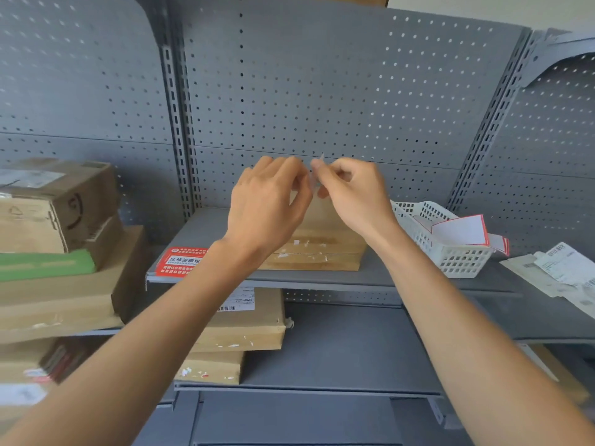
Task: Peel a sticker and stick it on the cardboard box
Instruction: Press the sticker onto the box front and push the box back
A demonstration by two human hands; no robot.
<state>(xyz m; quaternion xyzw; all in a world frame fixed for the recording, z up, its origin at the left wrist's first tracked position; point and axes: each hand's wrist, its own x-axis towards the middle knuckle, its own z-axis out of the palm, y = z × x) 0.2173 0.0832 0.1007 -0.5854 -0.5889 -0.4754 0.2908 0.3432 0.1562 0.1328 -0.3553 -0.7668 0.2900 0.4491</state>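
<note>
Right now my left hand (269,201) and right hand (351,191) pinch what looks like a sticker sheet (314,177) between fingertips, above the cardboard box (318,249). Beside that box: a red label (180,260) left, a white basket (441,239) right.

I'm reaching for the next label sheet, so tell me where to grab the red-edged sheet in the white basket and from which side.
Pinch the red-edged sheet at its raised right corner, coming from the right and slightly above. That end tilts up over the white basket's rim and hangs free, while its left end sits down inside among other sheets, so fingers probably fit only at the overhang.
</note>
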